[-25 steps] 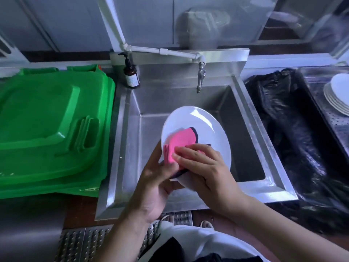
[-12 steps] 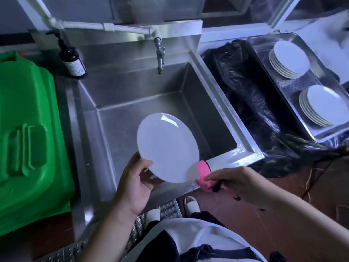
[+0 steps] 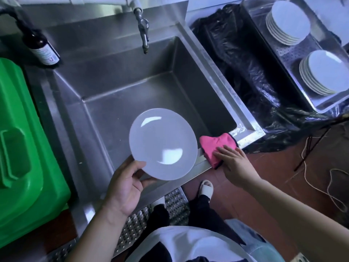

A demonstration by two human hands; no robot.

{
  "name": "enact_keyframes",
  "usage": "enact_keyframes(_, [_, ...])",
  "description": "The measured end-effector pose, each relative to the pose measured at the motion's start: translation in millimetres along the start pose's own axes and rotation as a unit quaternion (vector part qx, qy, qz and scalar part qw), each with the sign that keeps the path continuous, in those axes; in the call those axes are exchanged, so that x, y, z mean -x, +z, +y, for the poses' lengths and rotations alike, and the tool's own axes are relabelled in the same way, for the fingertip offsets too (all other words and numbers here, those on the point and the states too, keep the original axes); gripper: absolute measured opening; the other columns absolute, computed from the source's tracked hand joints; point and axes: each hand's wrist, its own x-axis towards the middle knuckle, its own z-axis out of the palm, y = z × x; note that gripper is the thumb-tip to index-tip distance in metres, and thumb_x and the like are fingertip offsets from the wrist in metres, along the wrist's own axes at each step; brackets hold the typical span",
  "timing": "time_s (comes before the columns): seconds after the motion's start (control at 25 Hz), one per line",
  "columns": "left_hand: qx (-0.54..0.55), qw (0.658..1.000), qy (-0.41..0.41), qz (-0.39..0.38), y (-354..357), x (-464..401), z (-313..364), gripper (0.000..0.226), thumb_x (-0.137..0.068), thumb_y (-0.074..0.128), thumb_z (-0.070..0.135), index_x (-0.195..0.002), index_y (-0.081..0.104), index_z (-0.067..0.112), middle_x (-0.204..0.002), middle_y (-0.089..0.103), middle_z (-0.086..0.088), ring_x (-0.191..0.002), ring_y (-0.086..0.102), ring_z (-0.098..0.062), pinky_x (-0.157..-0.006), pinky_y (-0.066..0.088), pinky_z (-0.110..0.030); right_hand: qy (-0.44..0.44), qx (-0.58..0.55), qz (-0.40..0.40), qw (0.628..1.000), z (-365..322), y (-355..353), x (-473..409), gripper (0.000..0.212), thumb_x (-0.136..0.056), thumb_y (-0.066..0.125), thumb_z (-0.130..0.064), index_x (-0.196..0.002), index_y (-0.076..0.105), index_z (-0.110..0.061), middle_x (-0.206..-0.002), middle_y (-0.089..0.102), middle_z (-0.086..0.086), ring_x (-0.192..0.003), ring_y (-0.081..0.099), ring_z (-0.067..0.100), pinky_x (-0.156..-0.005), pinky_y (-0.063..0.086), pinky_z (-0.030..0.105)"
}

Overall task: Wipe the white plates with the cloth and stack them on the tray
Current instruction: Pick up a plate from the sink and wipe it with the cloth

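Note:
My left hand (image 3: 125, 188) grips a white plate (image 3: 163, 143) by its near edge, holding it over the front of the steel sink (image 3: 117, 76). The pink cloth (image 3: 217, 146) lies on the sink's front right rim. My right hand (image 3: 236, 163) rests on the cloth with its fingers laid flat. At the far right a steel tray (image 3: 321, 108) carries two stacks of white plates, one at the back (image 3: 289, 21) and one nearer (image 3: 324, 71).
A green plastic bin lid (image 3: 22, 144) fills the left side. A dark pump bottle (image 3: 42, 48) stands at the sink's back left, the tap (image 3: 142, 31) above the basin. A bin lined with a black bag (image 3: 245, 72) sits between sink and tray. Cords (image 3: 321, 167) trail on the floor.
My right hand took the cloth off the plate and carried it right, laying it on the sink rim. The view swung right, bringing the tray and plate stacks into sight.

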Motion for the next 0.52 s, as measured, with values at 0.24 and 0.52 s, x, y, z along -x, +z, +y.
enact_keyframes(0.24, [-0.022,0.999,0.016,-0.028,6,1,5,0.051,-0.08,0.061,0.007,-0.128,0.066,0.023,-0.131,0.067,-0.011,-0.115,0.065,-0.03,-0.071,0.064,-0.044,0.019,-0.063,-0.019,0.998,1,-5,-2,0.041,-0.09,0.056,-0.024,-0.129,0.067,-0.026,-0.145,0.055,-0.006,-0.143,0.04,0.018,-0.119,0.026,0.046])
enact_keyframes(0.52, [-0.079,0.992,0.025,-0.09,80,9,5,0.051,-0.077,0.064,0.005,-0.126,0.068,0.017,-0.118,0.072,-0.011,-0.105,0.061,-0.028,-0.063,0.061,-0.035,0.23,-0.597,0.02,0.768,-9,-137,-12,0.028,-0.098,0.057,-0.037,-0.115,0.073,-0.021,-0.115,0.073,0.004,-0.109,0.068,0.027,-0.096,0.054,0.051])
